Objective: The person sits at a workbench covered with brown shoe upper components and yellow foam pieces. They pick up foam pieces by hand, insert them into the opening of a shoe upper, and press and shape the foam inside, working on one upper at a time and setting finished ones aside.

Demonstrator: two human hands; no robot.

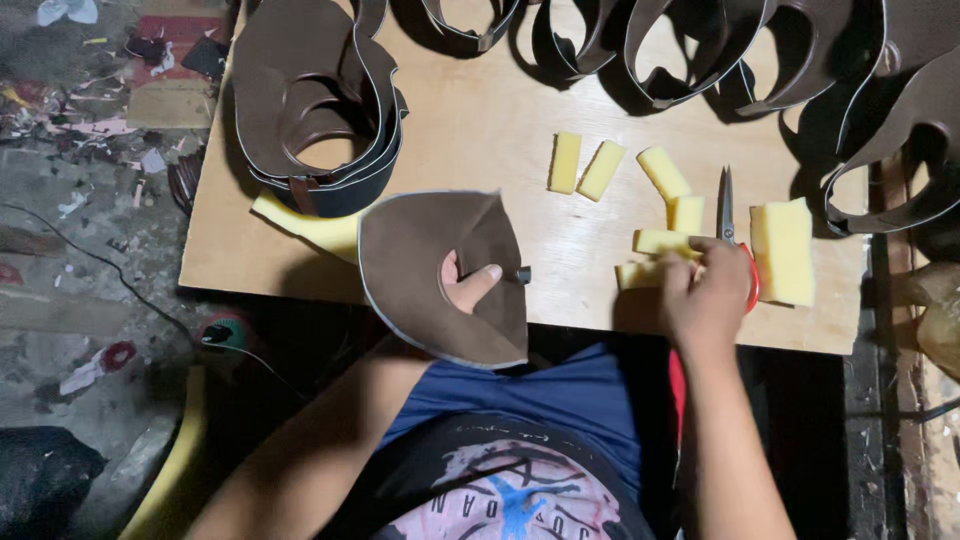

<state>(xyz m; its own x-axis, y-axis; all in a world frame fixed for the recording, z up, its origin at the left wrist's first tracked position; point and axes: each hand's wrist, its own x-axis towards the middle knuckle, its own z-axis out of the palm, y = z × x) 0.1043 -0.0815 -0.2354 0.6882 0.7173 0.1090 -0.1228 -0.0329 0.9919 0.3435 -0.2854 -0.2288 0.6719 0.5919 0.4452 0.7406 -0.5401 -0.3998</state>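
Observation:
My left hand [468, 287] holds a brown leather shoe-upper piece [420, 260] at the board's near edge; my thumb pokes up through its opening. My right hand [705, 295] rests on the wooden board [480, 130] over small yellow foam blocks [655, 243], fingertips touching one. Red-handled scissors [728, 215] lie right beside that hand, partly under it. A larger yellow foam block [783, 250] sits just to the right. More cut foam pieces [600, 168] lie farther back.
A stack of brown leather uppers [310, 110] stands at the board's left, with a yellow foam strip [310, 228] under it. Several more uppers [700, 50] line the far edge. The floor [80, 200] at left is littered with scraps and a cable.

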